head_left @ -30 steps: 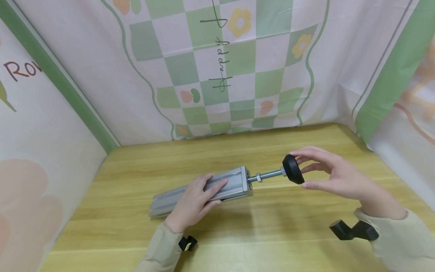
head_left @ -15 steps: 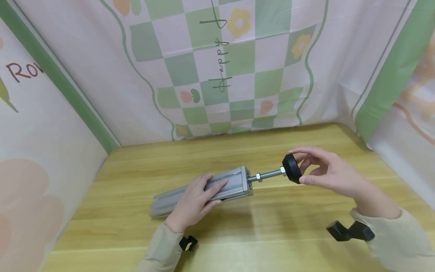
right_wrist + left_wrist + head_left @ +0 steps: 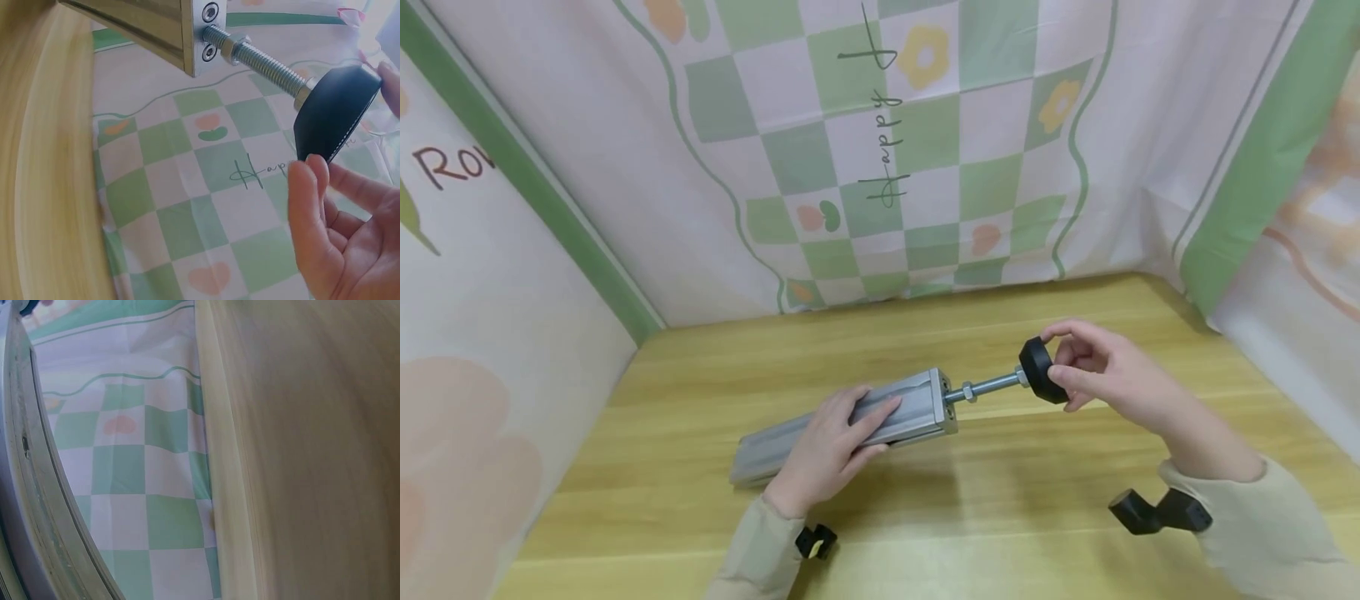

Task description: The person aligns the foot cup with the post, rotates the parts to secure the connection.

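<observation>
Left hand (image 3: 820, 454): clasped the metal bar (image 3: 917, 408) from above, index finger laid along its top, thumb down the near side;
Metal bar: lay above the wooden surface (image 3: 1015, 533); I could not tell whether its left end touched the wood;
Threaded rod (image 3: 997, 384): stuck out of the bar's right end, one nut (image 3: 968, 392) partway along it;
Black foot (image 3: 1037, 367): sat at the rod's outer tip, clear of the surface;
Right hand (image 3: 1116, 375): pinched the foot's rim between thumb and fingers;
Twist at the foot: seemingly the step in hand, turning it on the rod;
Hold on the rim: the next move probably called for an even turn, the left hand bracing the bar.
</observation>
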Tool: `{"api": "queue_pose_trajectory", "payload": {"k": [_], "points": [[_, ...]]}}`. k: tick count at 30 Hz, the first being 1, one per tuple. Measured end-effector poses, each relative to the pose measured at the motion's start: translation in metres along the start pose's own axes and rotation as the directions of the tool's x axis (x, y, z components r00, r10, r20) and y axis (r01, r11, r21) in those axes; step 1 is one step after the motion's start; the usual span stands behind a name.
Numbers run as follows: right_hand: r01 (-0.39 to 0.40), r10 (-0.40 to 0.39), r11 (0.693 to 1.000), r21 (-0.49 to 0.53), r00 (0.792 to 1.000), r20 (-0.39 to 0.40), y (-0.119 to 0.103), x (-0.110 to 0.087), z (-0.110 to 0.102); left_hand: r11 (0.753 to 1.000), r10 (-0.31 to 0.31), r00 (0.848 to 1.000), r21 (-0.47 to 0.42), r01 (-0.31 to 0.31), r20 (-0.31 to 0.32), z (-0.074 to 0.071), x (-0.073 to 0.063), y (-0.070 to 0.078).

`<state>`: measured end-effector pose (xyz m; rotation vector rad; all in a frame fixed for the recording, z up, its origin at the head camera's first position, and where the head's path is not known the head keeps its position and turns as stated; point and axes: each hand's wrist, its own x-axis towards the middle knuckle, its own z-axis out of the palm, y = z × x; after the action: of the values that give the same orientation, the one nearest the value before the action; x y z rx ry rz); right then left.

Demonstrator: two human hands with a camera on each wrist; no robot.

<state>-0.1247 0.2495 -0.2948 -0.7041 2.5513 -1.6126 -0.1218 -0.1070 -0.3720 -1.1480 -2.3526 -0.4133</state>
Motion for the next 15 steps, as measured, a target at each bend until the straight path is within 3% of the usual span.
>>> {"api": "queue_pose_trajectory", "payload": {"k": [6,9,12,15], "points": [[-0.043,0.043,0.999,0.004,0.999,0.01,0.0004,0.0019,0.0021,1.0,-0.013,1.0,-0.012,0.013,-0.001,0.0023,-0.0018,-0.003],[-0.014,0.014,1.0,-0.017,1.0,0.009,0.0031,0.0021,0.0024,1.0,-0.006,1.0,-0.008,0.006,-0.008,0.003,-0.0023,-0.0039],[0.122,-0.122,0.992,-0.014,0.992,0.017,0.0054,0.0009,0.0025,1.0,0.004,1.0,-0.001,-0.004,-0.007,0.0035,-0.0026,-0.004],[0.305,-0.305,0.952,0.013,0.951,0.045,0.0057,-0.0004,0.0022,1.0,0.007,1.0,-0.002,-0.007,0.001,0.0033,-0.0027,-0.0039]]}}
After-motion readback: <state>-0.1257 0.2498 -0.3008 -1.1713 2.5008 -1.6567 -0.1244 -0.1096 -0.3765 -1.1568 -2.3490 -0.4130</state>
